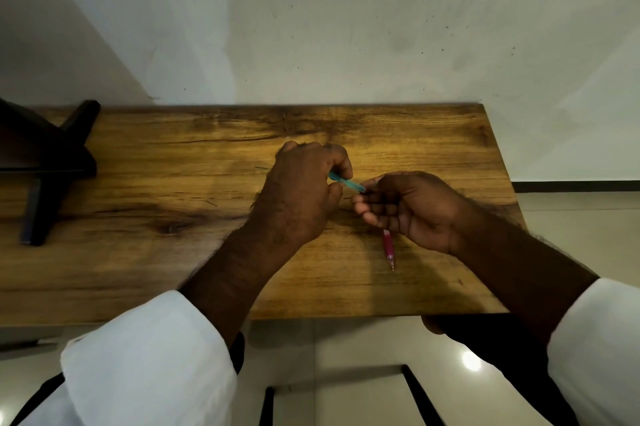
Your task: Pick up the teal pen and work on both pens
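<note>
- Gripping the teal pen [347, 182], left hand [299, 193] curls its fingers round it; long axis slants down-right.
- Right hand [408, 209] fingers pinch its dark tip.
- Pink pen [388, 249] points toward the surface's [173, 183] near edge.

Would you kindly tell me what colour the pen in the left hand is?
The pen gripped by the left hand is teal, seen in the head view.

Dim warm light, wide-angle edge distortion
</note>
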